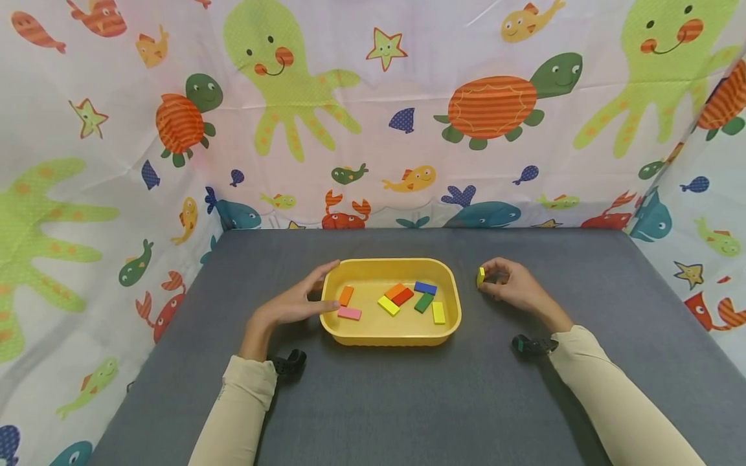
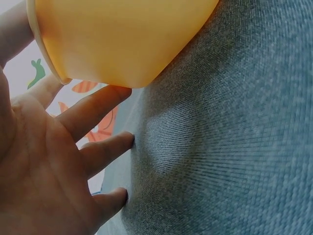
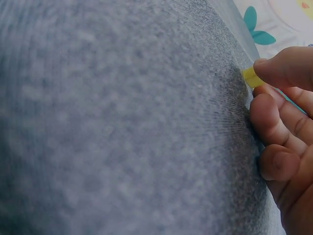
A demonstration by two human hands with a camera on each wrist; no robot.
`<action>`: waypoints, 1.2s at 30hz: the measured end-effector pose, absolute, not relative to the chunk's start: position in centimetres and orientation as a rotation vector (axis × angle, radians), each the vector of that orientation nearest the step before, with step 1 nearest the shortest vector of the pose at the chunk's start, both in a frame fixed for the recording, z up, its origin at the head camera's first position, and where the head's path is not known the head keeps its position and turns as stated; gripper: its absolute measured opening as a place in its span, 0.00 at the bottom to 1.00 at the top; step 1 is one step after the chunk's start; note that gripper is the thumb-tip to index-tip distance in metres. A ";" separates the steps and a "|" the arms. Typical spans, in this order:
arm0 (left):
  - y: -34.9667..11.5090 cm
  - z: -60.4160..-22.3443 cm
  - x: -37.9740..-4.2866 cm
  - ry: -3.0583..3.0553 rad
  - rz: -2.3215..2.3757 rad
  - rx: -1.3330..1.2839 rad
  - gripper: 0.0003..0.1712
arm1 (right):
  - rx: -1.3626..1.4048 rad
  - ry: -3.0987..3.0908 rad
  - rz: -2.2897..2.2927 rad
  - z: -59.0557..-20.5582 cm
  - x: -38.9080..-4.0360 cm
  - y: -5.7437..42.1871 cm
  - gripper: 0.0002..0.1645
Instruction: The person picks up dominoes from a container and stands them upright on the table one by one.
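A yellow plastic tray stands on the grey cloth. My left hand holds its left end, thumb over the rim and fingers spread along the outside. In the left wrist view, a fingertip of that hand meets the tray's underside. To the right of the tray, my right hand pinches a small yellow block on edge, close over the cloth. The right wrist view shows this block under the thumb, other fingers curled below. Inside the tray lie a pink block and a green block.
The tray also holds orange, red, blue and yellow blocks. A sea-animal curtain rises behind the table and at both sides. Dark wrist bands sit at both sleeves.
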State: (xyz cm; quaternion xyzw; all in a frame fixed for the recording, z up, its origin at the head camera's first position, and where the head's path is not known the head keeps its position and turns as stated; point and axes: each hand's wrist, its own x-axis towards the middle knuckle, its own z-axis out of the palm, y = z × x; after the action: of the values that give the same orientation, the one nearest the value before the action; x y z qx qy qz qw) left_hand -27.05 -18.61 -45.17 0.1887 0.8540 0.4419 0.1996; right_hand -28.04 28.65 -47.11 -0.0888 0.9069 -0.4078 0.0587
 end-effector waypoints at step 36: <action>-18.7 -45.0 -26.9 2.403 1.212 0.489 0.48 | -0.749 2.547 -1.431 -38.8 -28.9 17.6 0.22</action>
State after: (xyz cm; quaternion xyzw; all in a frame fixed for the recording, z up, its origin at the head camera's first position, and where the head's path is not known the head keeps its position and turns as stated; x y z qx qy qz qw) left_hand -26.93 -18.71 -45.00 0.1750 0.8605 0.4340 0.2015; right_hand -28.92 17.56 -38.79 -0.2477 0.8428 -0.4737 0.0628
